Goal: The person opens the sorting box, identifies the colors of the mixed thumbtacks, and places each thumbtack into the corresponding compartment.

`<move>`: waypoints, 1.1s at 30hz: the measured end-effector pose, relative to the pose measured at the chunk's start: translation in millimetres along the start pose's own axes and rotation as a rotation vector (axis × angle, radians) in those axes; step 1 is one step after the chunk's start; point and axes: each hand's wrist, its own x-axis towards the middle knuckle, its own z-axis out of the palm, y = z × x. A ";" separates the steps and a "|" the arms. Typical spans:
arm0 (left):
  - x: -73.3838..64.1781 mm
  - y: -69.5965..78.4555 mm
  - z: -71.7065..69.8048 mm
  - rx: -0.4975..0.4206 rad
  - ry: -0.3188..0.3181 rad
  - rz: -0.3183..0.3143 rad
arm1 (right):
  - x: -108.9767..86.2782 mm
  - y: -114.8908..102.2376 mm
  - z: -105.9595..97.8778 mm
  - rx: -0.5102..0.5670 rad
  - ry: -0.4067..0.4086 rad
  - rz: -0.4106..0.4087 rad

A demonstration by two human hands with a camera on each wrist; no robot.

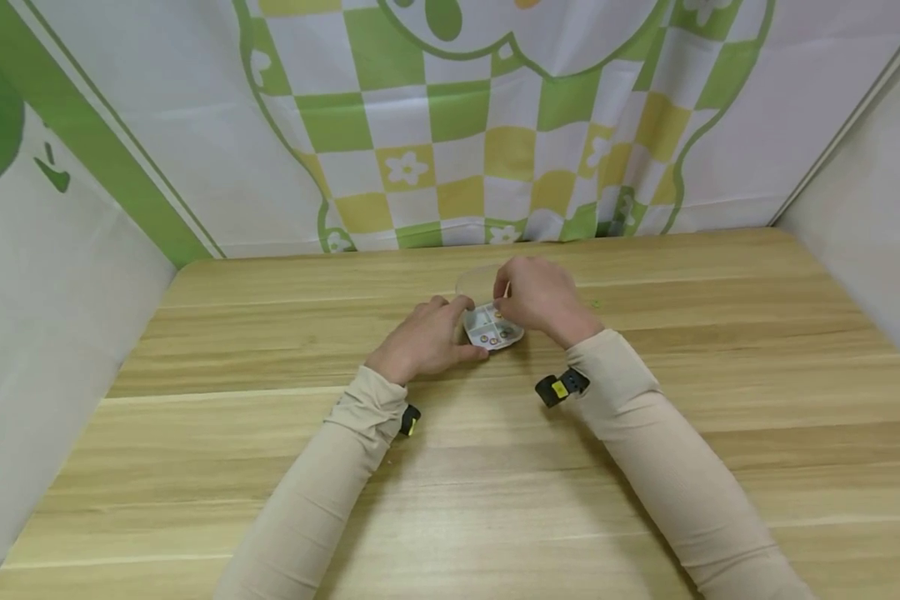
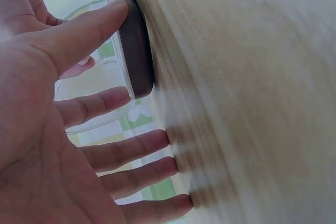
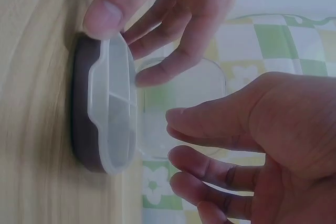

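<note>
A small compartment box (image 1: 487, 327) stands on the table with its clear lid (image 2: 97, 95) raised at the back. The right wrist view shows its white divided tray (image 3: 118, 124) inside a dark brown shell (image 3: 86, 153). Several small round pieces (image 1: 493, 341) lie in the compartments. My left hand (image 1: 429, 337) grips the box by its left side, thumb at the near corner and index finger at the far one. Over the box's far right part is my right hand (image 1: 543, 296), thumb against the index finger; I cannot tell whether a small piece is between them.
The wooden table (image 1: 285, 350) extends to both sides. A tiny green piece (image 1: 595, 304) lies right of the right hand. Behind the table hangs a green, yellow and white checked curtain (image 1: 457, 150). Black straps (image 1: 562, 387) sit at the wrists.
</note>
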 end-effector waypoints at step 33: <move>0.6 0.6 1.4 -0.025 -0.008 -0.025 | -20.0 66.7 -9.4 -0.034 0.076 0.052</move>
